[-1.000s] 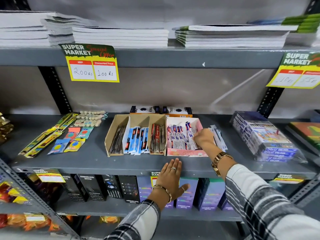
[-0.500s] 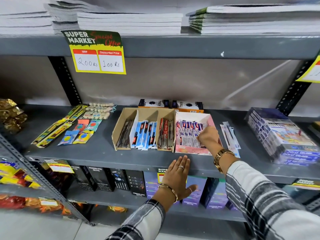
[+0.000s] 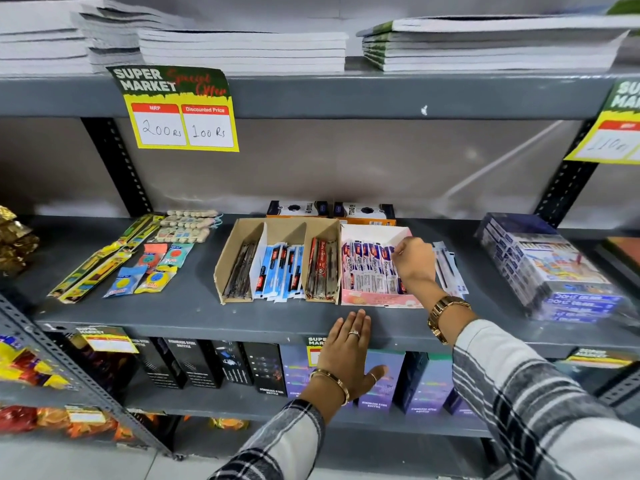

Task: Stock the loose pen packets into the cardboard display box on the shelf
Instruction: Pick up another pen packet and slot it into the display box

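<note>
1. While the shelf (image 3: 194,313) carries the same stock as a second ago, the view has closed in on the middle tier; the goods themselves have not shifted.
2. Pink box (image 3: 377,300): it stands where it stood, touching the right wall of the brown divider box (image 3: 235,258). Its packets (image 3: 363,268) lie in a row side by side, filling most of its width.
3. Right hand (image 3: 414,263): a second ago it sat low at the box's front right corner; now it is higher, over the right end of the row, fingers curled and pinched on the top edge of the outermost packet. Judged: that packet is being seated or squared, not fetched.
4. Loose packets (image 3: 448,268): a small lot lies on the shelf just right of the box, partly hidden by the right wrist. Their number has not visibly changed over the second, so stocking is part done, with this lot outstanding.
5. Left hand (image 3: 346,351): unchanged, spread flat, fingers together, resting on the shelf's front lip, holding nothing.
6. Risk, judged: room at the right end of the box looks tight for the remaining lot; cannot confirm from this angle.
</note>
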Available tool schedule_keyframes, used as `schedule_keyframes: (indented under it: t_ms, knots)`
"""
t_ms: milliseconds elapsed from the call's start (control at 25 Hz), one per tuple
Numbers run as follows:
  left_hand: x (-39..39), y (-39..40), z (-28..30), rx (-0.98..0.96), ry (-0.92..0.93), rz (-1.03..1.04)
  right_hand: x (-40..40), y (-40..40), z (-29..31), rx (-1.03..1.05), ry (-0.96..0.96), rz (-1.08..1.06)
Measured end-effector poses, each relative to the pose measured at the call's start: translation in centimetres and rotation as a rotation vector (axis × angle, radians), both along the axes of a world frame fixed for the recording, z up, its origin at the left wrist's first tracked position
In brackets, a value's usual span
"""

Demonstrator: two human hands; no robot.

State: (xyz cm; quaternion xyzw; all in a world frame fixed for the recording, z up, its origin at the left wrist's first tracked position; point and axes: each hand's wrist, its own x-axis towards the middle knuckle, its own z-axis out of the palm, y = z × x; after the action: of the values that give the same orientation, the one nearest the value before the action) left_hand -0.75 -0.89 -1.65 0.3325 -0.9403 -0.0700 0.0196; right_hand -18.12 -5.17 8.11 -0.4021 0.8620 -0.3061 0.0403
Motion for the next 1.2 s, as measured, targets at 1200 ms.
schedule_keyframes:
  t_ms: [1200]
  knots:
    - [-3.7, 0.4, -2.4, -0.195, 0.136, -0.109, -7.0, 4.2, -3.2, 0.288, 0.093, -0.107]
